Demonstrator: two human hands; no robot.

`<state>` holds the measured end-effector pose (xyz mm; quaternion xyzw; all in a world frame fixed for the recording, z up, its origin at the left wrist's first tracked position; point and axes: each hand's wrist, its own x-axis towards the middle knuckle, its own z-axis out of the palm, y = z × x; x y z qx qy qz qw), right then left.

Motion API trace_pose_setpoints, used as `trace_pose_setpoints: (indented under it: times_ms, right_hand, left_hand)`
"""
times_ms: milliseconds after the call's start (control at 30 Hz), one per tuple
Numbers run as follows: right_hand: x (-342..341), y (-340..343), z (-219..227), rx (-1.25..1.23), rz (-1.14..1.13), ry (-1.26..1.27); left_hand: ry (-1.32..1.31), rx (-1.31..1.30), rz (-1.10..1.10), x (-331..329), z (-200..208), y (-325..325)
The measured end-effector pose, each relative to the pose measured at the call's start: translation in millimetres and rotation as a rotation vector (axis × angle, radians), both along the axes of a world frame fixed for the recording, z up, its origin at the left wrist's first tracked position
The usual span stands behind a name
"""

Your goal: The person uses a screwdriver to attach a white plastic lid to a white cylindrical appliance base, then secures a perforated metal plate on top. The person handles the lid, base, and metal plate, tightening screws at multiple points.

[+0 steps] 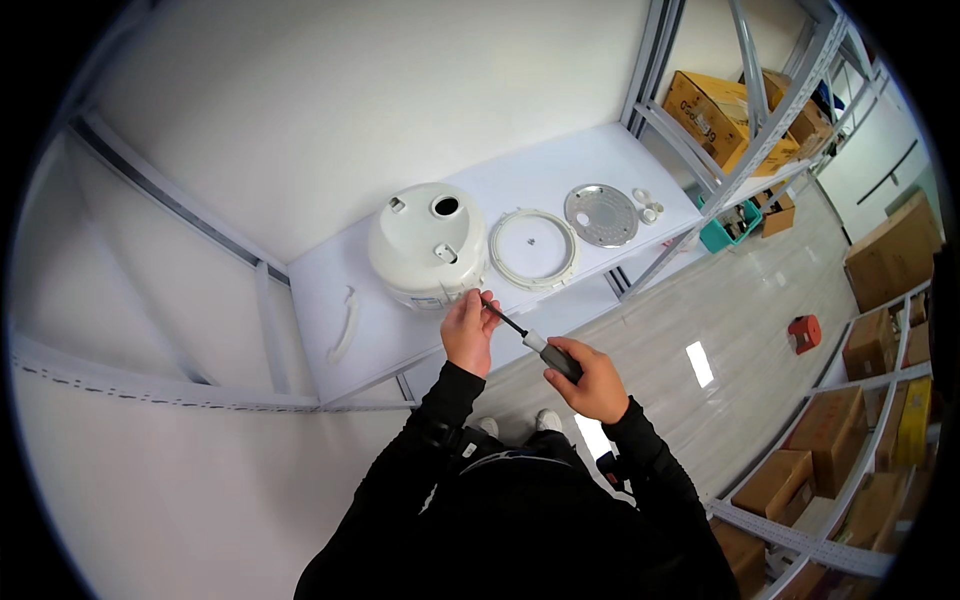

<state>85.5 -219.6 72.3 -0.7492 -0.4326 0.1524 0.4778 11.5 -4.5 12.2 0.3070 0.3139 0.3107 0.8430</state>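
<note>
My right hand (592,383) is wrapped round the grey handle of a screwdriver (553,357). Its dark shaft slants up and left to the fingertips of my left hand (470,325). Those fingers are pinched together at the shaft's tip, close to the front lower edge of a white domed appliance body (415,240); whatever they hold is hidden. The dome has a round dark hole on top and small raised fittings. Just right of it lies a white ring (573,262), then a round grey perforated plate (601,215).
All of this rests on a white shelf table (300,290). A curved white handle-like strip (345,325) lies at its left. Small white round parts (650,212) sit at the far right. Metal racking (665,255) bounds the right side; cardboard boxes (830,425) and a red object (803,334) are beyond.
</note>
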Motion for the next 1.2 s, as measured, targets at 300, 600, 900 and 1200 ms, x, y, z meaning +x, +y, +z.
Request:
trace_pose_setpoints:
  times_ms: [300,600,900,1200]
  right_hand:
    - [-24.8,13.0,-2.0,-0.001,-0.097,0.013]
    - [-29.1,19.0,-0.2,0.018,-0.111,-0.005]
    - [-24.7,23.3,-3.9,-0.006,-0.101,0.195]
    - [-5.3,23.9,8.3,0.09,0.038,1.195]
  left_hand:
    - [0.157,0.222,-0.069,-3.0,-6.7,17.8]
    - [0.261,0.337,-0.085,-1.0,-1.3,22.5]
    - [0.203,0.332,-0.198,-6.8,-3.1,22.0]
    - [-0.122,0.076,-0.702,-24.6,3.2,14.8]
